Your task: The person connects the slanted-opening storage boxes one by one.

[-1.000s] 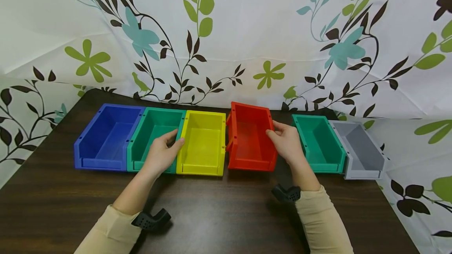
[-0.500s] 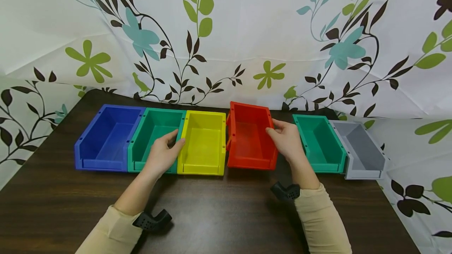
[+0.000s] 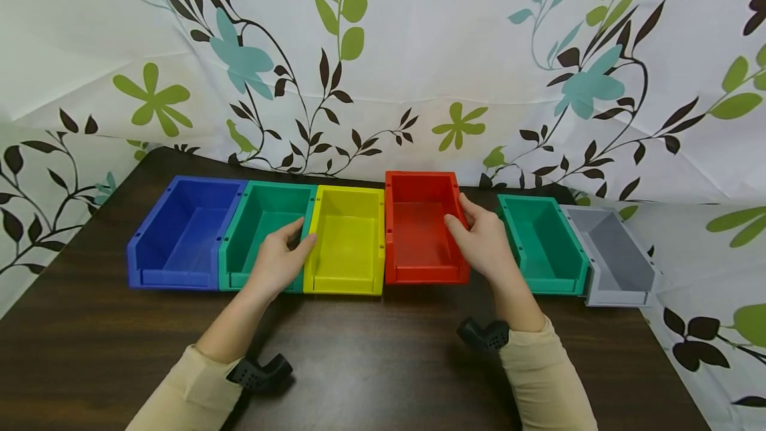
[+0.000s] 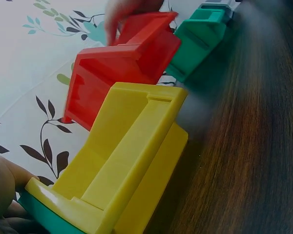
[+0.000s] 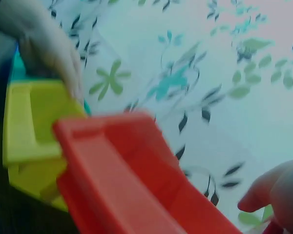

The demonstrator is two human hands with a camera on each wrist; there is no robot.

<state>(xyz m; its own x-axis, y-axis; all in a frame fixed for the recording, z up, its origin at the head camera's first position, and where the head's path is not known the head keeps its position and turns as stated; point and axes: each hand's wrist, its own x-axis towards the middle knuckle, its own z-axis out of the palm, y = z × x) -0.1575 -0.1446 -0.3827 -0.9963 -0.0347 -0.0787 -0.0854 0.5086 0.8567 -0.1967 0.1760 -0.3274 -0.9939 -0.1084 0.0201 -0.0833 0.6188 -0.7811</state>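
Note:
Blue (image 3: 173, 278), green (image 3: 266, 211) and yellow (image 3: 344, 285) plastic storage bins stand side by side on the table. My left hand (image 3: 276, 261) pinches the adjoining walls of the green and yellow bins, its thumb on the yellow side. My right hand (image 3: 483, 241) grips the right wall of a red bin (image 3: 419, 274), thumb inside. In the left wrist view the red bin (image 4: 102, 63) hangs raised and tilted beyond the yellow bin (image 4: 136, 151). From the head, its left wall lines up along the yellow bin's right wall. My right fingers are partly hidden behind the wall.
To the right, a second green bin (image 3: 544, 285) and a grey bin (image 3: 616, 298) stand together, apart from the red one. A dark wooden table (image 3: 371, 364) lies underneath. A leaf-patterned white cloth (image 3: 395, 72) hangs behind its far edge.
The red bin has turned from a slant to nearly square with the yellow bin, and its left side has closed up to it. My right hand moved slightly left; my left hand keeps its hold.

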